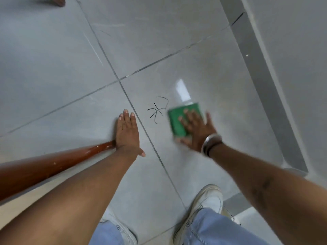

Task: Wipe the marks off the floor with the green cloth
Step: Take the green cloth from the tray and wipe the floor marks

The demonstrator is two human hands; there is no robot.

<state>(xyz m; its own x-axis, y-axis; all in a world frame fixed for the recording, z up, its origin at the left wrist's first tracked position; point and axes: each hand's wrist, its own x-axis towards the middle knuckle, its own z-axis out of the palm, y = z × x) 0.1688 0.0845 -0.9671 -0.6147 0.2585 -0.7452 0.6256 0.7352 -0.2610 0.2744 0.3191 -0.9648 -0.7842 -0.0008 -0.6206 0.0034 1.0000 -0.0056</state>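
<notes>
Two hands down on the floor (53,71), grey glossy tiles with dark grout lines. Right hand (196,131) lies flat, fingers spread wide, palm pressing on the green cloth (177,122); not gripping it, just pinning it to the tile. Hand and cloth are motion-blurred. Cloth is a folded rectangle, its far corner clear of the fingertips. Bracelet (211,141) on that wrist.

Marks (157,110): thin black scribbled lines on the same tile, just left of the cloth. The upper stroke runs up to the cloth's left edge; can't tell if it continues underneath. All visible strokes look intact.

Left hand (127,131) is flat on the neighbouring tile, fingers together and extended, thumb out, holding nothing. It sits just across the grout line from the marks. Reddish-brown wooden pole (53,165) runs from the left edge to the heel side of that hand, touching or just beside it, can't tell which.

White shoes (208,204) and light blue jeans (217,228) at bottom. Grey skirting (265,82) along the wall on the right.
</notes>
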